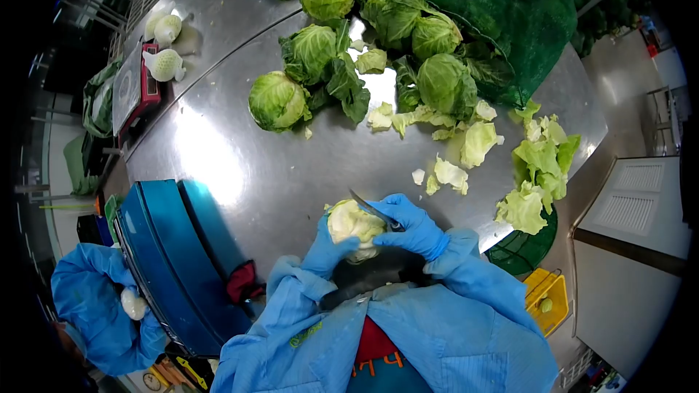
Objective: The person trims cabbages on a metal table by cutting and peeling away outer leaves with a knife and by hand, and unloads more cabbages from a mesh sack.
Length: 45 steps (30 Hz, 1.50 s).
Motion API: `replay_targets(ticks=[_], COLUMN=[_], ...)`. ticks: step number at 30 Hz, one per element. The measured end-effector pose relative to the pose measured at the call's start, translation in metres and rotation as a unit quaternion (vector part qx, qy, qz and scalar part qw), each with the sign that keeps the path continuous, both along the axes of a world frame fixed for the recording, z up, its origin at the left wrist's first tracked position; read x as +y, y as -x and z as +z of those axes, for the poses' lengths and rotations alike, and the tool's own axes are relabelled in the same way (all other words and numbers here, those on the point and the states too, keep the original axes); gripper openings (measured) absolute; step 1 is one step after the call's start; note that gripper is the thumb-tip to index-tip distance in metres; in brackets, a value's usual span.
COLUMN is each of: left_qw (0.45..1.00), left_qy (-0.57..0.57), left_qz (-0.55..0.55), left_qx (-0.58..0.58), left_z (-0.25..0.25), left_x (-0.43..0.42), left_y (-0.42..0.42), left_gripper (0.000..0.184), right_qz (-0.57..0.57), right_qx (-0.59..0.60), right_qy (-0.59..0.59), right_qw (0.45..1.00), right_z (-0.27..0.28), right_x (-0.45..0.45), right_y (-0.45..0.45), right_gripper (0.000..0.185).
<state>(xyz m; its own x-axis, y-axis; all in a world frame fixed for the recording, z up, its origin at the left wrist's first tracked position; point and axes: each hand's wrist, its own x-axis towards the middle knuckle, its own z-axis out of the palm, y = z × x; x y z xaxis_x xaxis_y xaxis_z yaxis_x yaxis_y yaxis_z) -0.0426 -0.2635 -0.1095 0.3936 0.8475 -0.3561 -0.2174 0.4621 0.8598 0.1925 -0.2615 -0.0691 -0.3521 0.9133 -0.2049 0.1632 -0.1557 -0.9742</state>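
Note:
A trimmed, pale cabbage [352,224] is held close to my body at the near edge of the steel table. My left hand [328,247], in a blue glove, is wrapped round its left and lower side. On the right, my right hand [409,229], also gloved in blue, grips a knife [370,207] whose dark curved blade points up and left, over the cabbage's upper right side. The handle is mostly hidden by my fingers. Loose pale leaves [450,175] lie beyond my right hand.
Green cabbages [393,14] and a green net sack [510,14] cover the table's far side. Blue crates [175,247] stand at left, near a co-worker's blue sleeve [91,276]. A red scale [149,87] is far left; a yellow basket [547,298] is low right.

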Motion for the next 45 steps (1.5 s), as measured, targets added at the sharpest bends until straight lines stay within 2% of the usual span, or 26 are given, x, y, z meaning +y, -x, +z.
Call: replay_targets(ticks=[3, 6, 9, 12, 15, 18, 21, 24, 27, 30, 31, 33, 34, 36, 37, 40, 42, 44, 45], left_qw=[0.999, 0.995, 0.996, 0.995, 0.993, 0.998, 0.997, 0.997, 0.997, 0.998, 0.997, 0.992, 0.991, 0.99, 0.992, 0.997, 1.0, 0.997, 0.995], left_qy=[0.004, -0.035, -0.02, -0.031, -0.067, -0.025, -0.026, 0.007, -0.031, 0.053, 0.073, 0.112, 0.116, 0.121, 0.11, 0.072, 0.016, -0.011, -0.024], left_qz=[0.028, -0.037, -0.039, -0.071, -0.03, -0.019, -0.014, -0.058, -0.037, -0.018, -0.018, -0.019, -0.018, -0.016, -0.009, -0.001, -0.003, 0.047, 0.073], left_qx=[0.022, 0.09, 0.078, 0.068, 0.097, 0.052, 0.072, 0.056, 0.062, 0.007, -0.017, -0.061, -0.063, -0.067, -0.058, -0.015, 0.018, 0.053, 0.069], left_z=[0.03, 0.032, 0.038, 0.041, 0.034, 0.038, 0.032, 0.036, 0.026, 0.015, 0.016, 0.021, 0.02, 0.015, 0.013, 0.001, -0.016, 0.002, 0.008], left_x=[-0.007, 0.008, 0.012, 0.016, 0.01, 0.012, 0.012, 0.018, 0.018, 0.019, 0.021, 0.024, 0.023, 0.024, 0.024, 0.015, 0.01, 0.003, -0.001], left_y=[-0.012, -0.013, -0.02, -0.017, -0.016, -0.016, -0.012, -0.006, -0.002, 0.004, 0.005, 0.007, 0.009, 0.011, 0.01, 0.007, 0.001, -0.017, -0.024], left_gripper=[0.089, 0.097, 0.095, 0.096, 0.09, 0.091, 0.092, 0.102, 0.091, 0.088, 0.087, 0.086, 0.086, 0.084, 0.085, 0.087, 0.092, 0.099, 0.102], right_qz=[-0.022, -0.064, -0.089, -0.063, -0.065, -0.062, -0.088, -0.052, -0.036, -0.034, -0.11, -0.256, -0.286, -0.329, -0.325, -0.27, -0.269, -0.27, -0.273], right_qx=[0.018, 0.024, 0.069, 0.132, 0.11, 0.104, 0.108, 0.076, 0.223, 0.387, 0.305, 0.134, 0.023, -0.197, -0.083, 0.028, 0.082, 0.113, 0.123], right_qy=[-0.029, -0.049, -0.013, 0.072, 0.099, 0.099, 0.092, -0.004, 0.165, 0.046, 0.078, 0.139, 0.062, -0.098, 0.034, 0.052, 0.134, 0.204, 0.201], right_qw=[0.999, 0.996, 0.994, 0.987, 0.987, 0.988, 0.986, 0.996, 0.96, 0.92, 0.943, 0.947, 0.956, 0.918, 0.941, 0.961, 0.95, 0.934, 0.933], right_z=[-0.02, -0.022, -0.029, -0.044, -0.035, -0.029, -0.037, -0.034, 0.01, 0.003, 0.004, 0.008, -0.001, -0.022, -0.014, -0.018, -0.017, -0.015, -0.014], right_x=[-0.005, -0.008, -0.009, -0.011, -0.011, -0.009, -0.01, -0.013, -0.014, -0.011, -0.005, 0.009, 0.009, 0.016, 0.013, 0.007, 0.005, 0.007, 0.008], right_y=[0.006, 0.007, 0.003, -0.006, -0.008, -0.009, -0.006, -0.01, -0.022, -0.045, -0.052, -0.061, -0.058, -0.044, -0.037, -0.01, 0.0, 0.005, 0.007], right_gripper=[0.062, 0.054, 0.045, 0.038, 0.031, 0.023, 0.017, 0.019, 0.017, 0.016, 0.017, 0.018, 0.019, 0.022, 0.026, 0.029, 0.031, 0.031, 0.033])
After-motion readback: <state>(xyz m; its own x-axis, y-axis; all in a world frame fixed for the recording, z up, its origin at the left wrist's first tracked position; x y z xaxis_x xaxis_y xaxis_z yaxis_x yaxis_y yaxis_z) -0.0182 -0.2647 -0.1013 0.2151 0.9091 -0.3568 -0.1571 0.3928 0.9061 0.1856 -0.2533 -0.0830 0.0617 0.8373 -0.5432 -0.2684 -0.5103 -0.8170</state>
